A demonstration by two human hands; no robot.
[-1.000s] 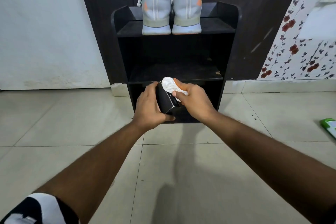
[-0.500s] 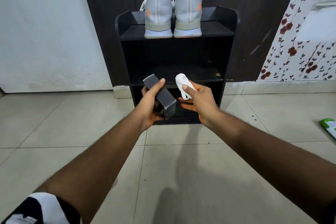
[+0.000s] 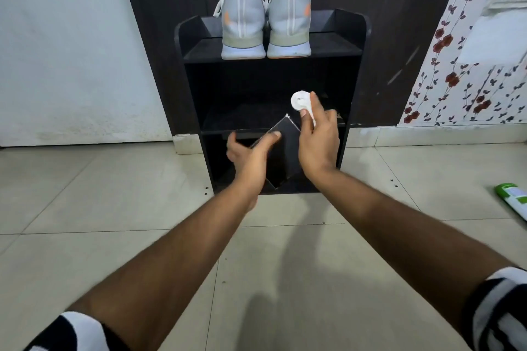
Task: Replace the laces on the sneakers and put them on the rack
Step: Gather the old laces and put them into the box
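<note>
Standing side by side on the top shelf of a black rack [image 3: 352, 37], a pair of grey sneakers [image 3: 265, 23] is seen with heels turned outward; the two shoes touch each other, and a white lace loop hangs at the left shoe's collar. In front of the rack's lower shelves, a dark box [image 3: 285, 151] is held tilted, one corner up, by the left hand [image 3: 251, 157], whose thumb lies across the box's upper face while the fingers are curled round its far side. Just above and to the right of the box, a small coiled bundle of white lace [image 3: 299, 100] is pinched between the thumb and forefinger of the right hand [image 3: 319, 139], the remaining fingers being loosely bent. The bundle is clear of the box. Both forearms are stretched out over a pale tiled floor [image 3: 114, 194], with striped black-and-white sleeves [image 3: 74, 330] at the picture's bottom corners. A green and white tube [image 3: 513, 199] lies on the floor at the far right, well apart from the rack. Flowered wallpaper [image 3: 456, 80] is seen right of the rack.
</note>
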